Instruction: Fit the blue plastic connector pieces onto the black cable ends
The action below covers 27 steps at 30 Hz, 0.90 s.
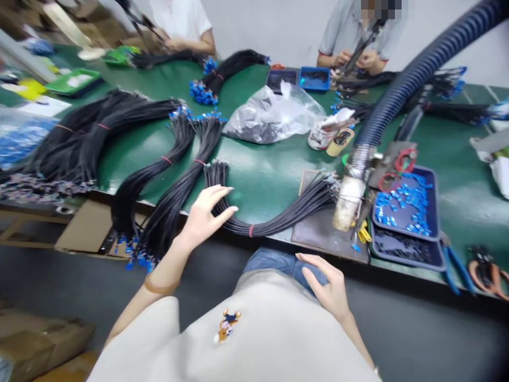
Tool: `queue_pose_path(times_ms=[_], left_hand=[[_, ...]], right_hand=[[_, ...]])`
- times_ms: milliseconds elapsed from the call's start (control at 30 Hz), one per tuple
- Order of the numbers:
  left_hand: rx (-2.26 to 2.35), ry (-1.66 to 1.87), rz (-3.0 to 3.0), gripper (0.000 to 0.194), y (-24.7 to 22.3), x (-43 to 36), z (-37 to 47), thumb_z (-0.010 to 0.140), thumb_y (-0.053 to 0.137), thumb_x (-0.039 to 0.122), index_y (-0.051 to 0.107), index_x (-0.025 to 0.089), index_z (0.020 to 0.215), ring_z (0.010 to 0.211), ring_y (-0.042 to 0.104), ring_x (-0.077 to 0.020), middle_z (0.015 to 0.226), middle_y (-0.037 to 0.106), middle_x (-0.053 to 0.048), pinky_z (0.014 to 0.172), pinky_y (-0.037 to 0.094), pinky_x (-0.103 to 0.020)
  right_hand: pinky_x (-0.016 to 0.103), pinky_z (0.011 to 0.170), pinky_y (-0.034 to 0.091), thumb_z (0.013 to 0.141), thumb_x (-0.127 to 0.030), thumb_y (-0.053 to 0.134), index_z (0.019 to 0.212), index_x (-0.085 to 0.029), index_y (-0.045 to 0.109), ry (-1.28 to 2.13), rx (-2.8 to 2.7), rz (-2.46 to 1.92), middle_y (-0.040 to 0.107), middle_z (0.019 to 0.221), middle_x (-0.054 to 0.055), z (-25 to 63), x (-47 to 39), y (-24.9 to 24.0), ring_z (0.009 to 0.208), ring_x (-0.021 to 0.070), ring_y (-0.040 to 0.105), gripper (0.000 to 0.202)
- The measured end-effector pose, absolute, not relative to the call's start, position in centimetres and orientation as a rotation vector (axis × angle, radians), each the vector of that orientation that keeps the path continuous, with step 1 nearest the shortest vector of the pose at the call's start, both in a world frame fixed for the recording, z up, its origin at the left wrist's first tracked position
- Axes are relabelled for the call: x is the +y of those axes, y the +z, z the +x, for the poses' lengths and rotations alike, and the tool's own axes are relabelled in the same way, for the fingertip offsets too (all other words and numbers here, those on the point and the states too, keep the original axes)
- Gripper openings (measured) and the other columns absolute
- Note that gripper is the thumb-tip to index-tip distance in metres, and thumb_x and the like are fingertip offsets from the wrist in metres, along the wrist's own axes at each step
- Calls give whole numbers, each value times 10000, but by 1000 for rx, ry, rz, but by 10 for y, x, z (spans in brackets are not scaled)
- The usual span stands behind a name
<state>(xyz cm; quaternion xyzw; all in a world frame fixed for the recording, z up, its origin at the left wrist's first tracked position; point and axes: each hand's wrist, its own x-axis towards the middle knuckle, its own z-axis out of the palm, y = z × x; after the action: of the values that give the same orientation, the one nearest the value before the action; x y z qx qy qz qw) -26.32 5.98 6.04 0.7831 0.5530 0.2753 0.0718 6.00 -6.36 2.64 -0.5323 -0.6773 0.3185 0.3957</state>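
Note:
My left hand (207, 215) is at the table's front edge, over the left part of a curved bundle of black cables (274, 223) tied with a red band. Its thumb and fingers are apart, and nothing shows between them. Low in front of my body, my right hand (324, 281) hovers by or rests on my lap, fingers spread and holding nothing. Two more cable bundles with blue ends, one of them a banded bundle (199, 159), lie just left of my left hand. The curved bundle's right end lies on a flat board (330, 241).
A ribbed hose (401, 74) with a pale nozzle hangs down at the right. Beside it are a tray of blue parts (435, 204), blue-handled pliers (455, 265) and orange-handled pliers (491, 278). A plastic bag (274, 114) lies mid-table. Two people work across the green table (254, 175).

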Motion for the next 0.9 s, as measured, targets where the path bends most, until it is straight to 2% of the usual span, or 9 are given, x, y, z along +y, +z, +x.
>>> queue_pose_path(times_ms=[100,167,233,333,367,467,533,767,900], left_hand=[[1497,753,2436,529,56,44,-219,873,619,473,579,193,1319,1324,506,-274,1337,611,-116,1143,390,-437],[1749,878,2378,561,48,43,-216,887,601,446,538,172,1373,1353,461,-287,1386,563,-135,1175,333,-448],[2201,980,2187,605,37,46,-233,926,537,403,451,103,1445,1429,332,-330,1469,469,-178,1210,222,-501],[2568,818,1855,757,24,49,-277,928,529,449,279,56,1524,1451,241,-383,1539,359,-195,1195,167,-564],[2588,708,1827,784,21,50,-291,925,529,479,253,70,1534,1443,239,-386,1547,350,-178,1189,154,-578],[2625,565,1796,553,18,55,-329,979,425,464,423,202,1467,1348,354,-319,1507,399,-63,1144,250,-524],[2638,534,1789,540,20,59,-349,971,447,455,431,245,1468,1289,394,-293,1441,456,-35,1113,300,-486],[2668,480,1709,507,33,56,-402,946,513,399,516,195,1410,1193,464,-254,1318,545,-39,1107,353,-418],[2699,490,1671,537,27,49,-403,940,519,399,495,174,1428,1224,466,-277,1349,527,-66,1105,355,-447]], right_hand=[[258,851,591,883,-206,611,1049,-253,701,886,-1662,-1291,772,998,17,79,-72,34,920,141,735,195],[249,847,587,880,-195,613,1055,-258,697,906,-1633,-1285,775,979,11,93,-80,33,907,132,734,205],[257,854,584,881,-193,610,1049,-261,698,913,-1597,-1311,778,960,9,107,-88,28,895,132,737,202],[316,859,594,887,-220,602,1046,-251,701,958,-1552,-1343,779,954,29,120,-95,18,875,163,744,189],[338,858,598,888,-232,601,1042,-245,703,980,-1554,-1342,780,950,39,122,-96,15,872,176,746,185],[364,845,604,887,-255,600,1024,-232,712,1039,-1609,-1314,780,934,53,120,-95,11,873,197,746,179],[358,836,605,885,-256,603,1019,-234,713,1054,-1635,-1288,780,927,50,115,-93,9,875,196,745,174],[357,872,590,897,-273,601,1054,-253,705,1084,-1582,-1330,777,956,37,109,-94,-1,906,193,742,189],[361,857,598,893,-279,608,1053,-240,706,1125,-1598,-1306,778,966,47,106,-91,-3,877,198,749,192]])
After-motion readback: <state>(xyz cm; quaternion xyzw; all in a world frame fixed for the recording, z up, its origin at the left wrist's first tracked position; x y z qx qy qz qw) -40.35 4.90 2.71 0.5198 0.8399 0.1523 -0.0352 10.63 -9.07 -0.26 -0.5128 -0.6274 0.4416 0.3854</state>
